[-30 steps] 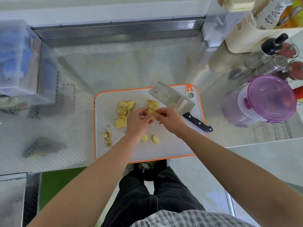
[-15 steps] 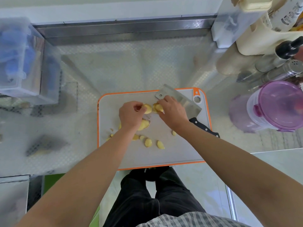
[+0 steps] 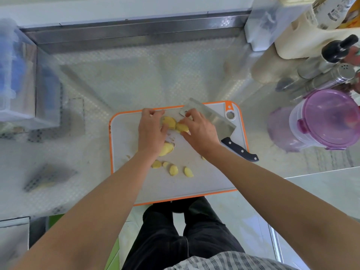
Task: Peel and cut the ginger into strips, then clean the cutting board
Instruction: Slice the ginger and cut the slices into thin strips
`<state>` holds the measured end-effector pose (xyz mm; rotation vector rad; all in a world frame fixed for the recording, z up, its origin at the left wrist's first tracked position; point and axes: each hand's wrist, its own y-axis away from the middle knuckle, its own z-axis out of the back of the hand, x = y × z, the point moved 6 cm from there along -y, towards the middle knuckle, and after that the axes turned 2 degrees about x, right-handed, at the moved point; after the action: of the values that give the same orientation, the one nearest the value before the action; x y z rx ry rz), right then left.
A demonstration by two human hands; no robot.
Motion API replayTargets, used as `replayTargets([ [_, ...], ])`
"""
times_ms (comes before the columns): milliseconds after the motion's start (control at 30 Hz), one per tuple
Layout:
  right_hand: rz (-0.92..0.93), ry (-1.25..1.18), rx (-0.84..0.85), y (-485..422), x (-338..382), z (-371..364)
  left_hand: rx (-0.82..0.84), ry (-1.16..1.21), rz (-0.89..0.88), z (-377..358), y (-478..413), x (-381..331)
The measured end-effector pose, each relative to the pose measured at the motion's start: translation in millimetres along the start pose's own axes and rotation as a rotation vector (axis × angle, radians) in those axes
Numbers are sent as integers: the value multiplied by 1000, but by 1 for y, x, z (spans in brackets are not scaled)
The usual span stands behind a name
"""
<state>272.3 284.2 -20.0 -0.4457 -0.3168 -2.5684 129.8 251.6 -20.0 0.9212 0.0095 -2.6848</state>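
Observation:
A white cutting board with an orange rim (image 3: 204,184) lies on the steel counter. Both hands work over its far half. My left hand (image 3: 151,131) holds a stack of yellow ginger slices (image 3: 169,121) between thumb and curled fingers. My right hand (image 3: 200,131) pinches the neighbouring ginger slices (image 3: 182,128). Several loose ginger slices (image 3: 173,169) lie nearer me, and a bigger piece (image 3: 166,149) shows beside my left wrist. A cleaver with a black handle (image 3: 240,151) lies on the board's right side, its blade (image 3: 212,118) partly under my right hand.
A purple-lidded plastic container (image 3: 329,118) stands right of the board. Bottles, a metal shaker (image 3: 331,77) and a cream holder crowd the back right. A clear storage box (image 3: 21,75) sits at the far left. A steel ledge (image 3: 136,30) runs along the back.
Both hands moved from the board's middle toward its far edge and gathered the ginger slices there into a stack. The cleaver has stayed in place.

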Motion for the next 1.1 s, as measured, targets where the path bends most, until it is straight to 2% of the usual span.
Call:
replayTargets([
  [133, 111, -167, -59, 10, 23, 10, -15, -68, -116, 16, 21, 6],
  [200, 90, -181, 67, 17, 35, -5, -16, -87, -166, 23, 36, 13],
  [267, 44, -80, 194, 23, 42, -24, 11, -110, -208, 25, 51, 21],
  [333, 20, -19, 207, 25, 47, -34, 57, -128, -229, 25, 64, 26],
  [433, -33, -52, 196, 22, 48, -37, 86, -105, -207, 23, 72, 32],
  [533, -80, -226, 236, 21, 43, -35, 89, -79, -208, 21, 77, 34],
  [633, -200, -517, 126, 27, 25, -21, 88, -81, -247, 19, 83, 28],
  [733, -312, -647, 68, 39, 2, -11, 100, -70, -291, 13, 90, 17],
  [867, -349, -694, 171, 60, -12, -19, 262, -165, -316, -10, 100, 5],
  [967, -331, -682, 181, 75, -17, -21, 258, -217, -329, -19, 107, 0],
  [1100, -324, -626, 191, 87, -22, -19, 235, -107, -225, -20, 110, 5],
])
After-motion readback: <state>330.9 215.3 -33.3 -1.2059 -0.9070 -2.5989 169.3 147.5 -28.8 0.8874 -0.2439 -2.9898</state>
